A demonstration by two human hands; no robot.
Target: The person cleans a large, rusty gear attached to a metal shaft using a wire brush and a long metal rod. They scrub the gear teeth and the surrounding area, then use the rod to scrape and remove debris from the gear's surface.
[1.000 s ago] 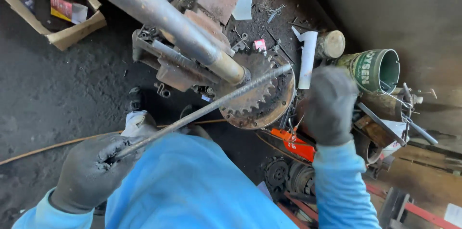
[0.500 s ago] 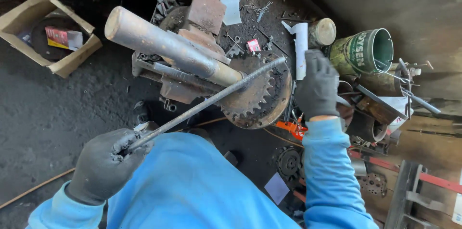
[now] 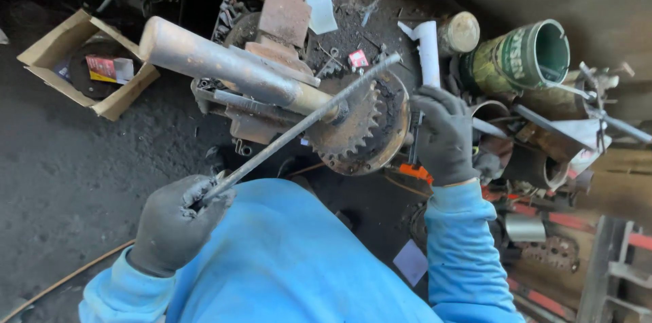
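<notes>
The sprocket (image 3: 363, 126), rusty and toothed, sits at centre frame on the end of a thick shaft (image 3: 224, 68) that runs to the upper left. The left hand (image 3: 173, 224) is clenched round a long rod (image 3: 299, 126) laid across the teeth; the right hand (image 3: 445, 133) grips the sprocket's rim. This looks like prying, which calls for steady leverage.

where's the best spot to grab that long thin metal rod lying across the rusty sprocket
Probably the bare middle stretch of the long thin grey metal rod, coming from above with the fingers wrapped around it. Its near end is already in the gloved left hand, its far end crosses the rusty toothed sprocket, and the gloved right hand is at the sprocket's rim.
</notes>
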